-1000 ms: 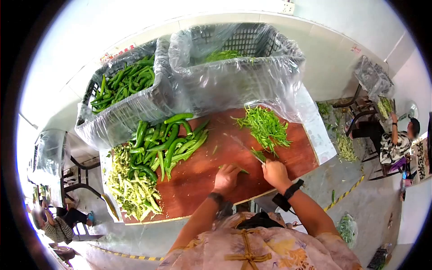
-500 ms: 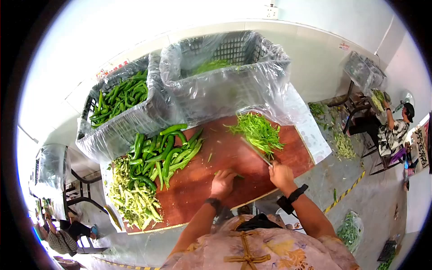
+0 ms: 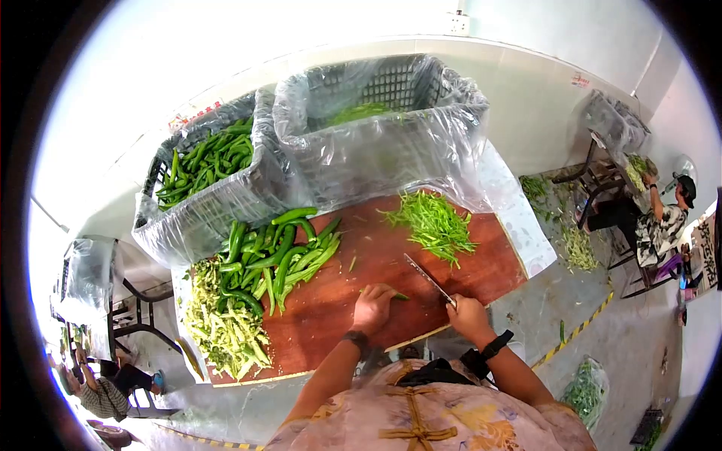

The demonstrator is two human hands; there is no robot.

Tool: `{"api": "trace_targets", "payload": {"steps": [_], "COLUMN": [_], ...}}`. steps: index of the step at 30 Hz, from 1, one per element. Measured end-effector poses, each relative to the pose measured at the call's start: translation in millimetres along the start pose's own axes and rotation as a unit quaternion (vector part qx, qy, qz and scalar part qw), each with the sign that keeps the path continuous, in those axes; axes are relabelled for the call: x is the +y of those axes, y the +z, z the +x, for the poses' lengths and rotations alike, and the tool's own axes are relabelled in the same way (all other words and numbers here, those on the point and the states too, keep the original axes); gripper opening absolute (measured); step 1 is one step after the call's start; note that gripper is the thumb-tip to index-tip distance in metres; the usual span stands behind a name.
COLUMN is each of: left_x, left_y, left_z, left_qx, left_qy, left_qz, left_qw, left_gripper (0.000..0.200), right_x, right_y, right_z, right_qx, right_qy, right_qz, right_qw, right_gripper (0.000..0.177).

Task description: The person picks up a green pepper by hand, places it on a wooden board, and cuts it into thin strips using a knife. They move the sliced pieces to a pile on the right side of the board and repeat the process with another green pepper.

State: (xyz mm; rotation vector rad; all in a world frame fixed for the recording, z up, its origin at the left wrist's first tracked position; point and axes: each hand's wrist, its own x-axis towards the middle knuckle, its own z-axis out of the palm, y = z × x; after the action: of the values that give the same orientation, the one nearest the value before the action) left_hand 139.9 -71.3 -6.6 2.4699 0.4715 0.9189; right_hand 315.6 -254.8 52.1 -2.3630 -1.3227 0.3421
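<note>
"Green across nearly the whole head view," the recorder enters. "On the reddish-brown wooden cutting board (image 3: 323,316), a loose pile of thin green pepper shreds (image 3: 432,222) lies at the far right: finished work. How much is left?"

"Most of it, by the checker's estimate. A heap of whole long green peppers (image 3: 282,252) lies at the board's left. The plastic-lined dark crate (image 3: 218,207) behind that heap is full of more. The second lined crate (image 3: 391,150), behind the shreds, shows only a shallow green layer. Pale yellow-green trimmings (image 3: 218,323) are banked along the left edge."

"Piece being worked on?"

"One green pepper piece (image 3: 400,296), mid-board near the front edge. The left hand (image 3: 372,307) covers it, fingers curled down and pinning it to the wood. Only a short glossy dark-green tip shows to the right of the fingers; its length is hidden."

"Other hand?"

"The right hand (image 3: 468,316) is closed round the handle of a narrow steel knife (image 3: 427,278). The blade slants away toward the shreds, just beside the pepper tip. Whether the edge touches the wood cannot be told."
</note>
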Motion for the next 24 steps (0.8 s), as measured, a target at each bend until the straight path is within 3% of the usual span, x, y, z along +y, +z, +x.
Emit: {"api": "trace_targets", "payload": {"steps": [24], "left_x": [5.3], "left_y": [7.0], "left_z": [2.9], "left_qx": [-0.011], "left_qy": [-0.013], "left_qz": [0.03], "left_qw": [0.999], "left_gripper": [0.021], "right_x": [-4.1], "right_y": [-5.5], "right_z": [-7.6], "right_qx": [-0.021], "right_qy": [-0.009], "right_qz": [-0.014], "right_qw": [1.0], "right_gripper": [0.025]}}
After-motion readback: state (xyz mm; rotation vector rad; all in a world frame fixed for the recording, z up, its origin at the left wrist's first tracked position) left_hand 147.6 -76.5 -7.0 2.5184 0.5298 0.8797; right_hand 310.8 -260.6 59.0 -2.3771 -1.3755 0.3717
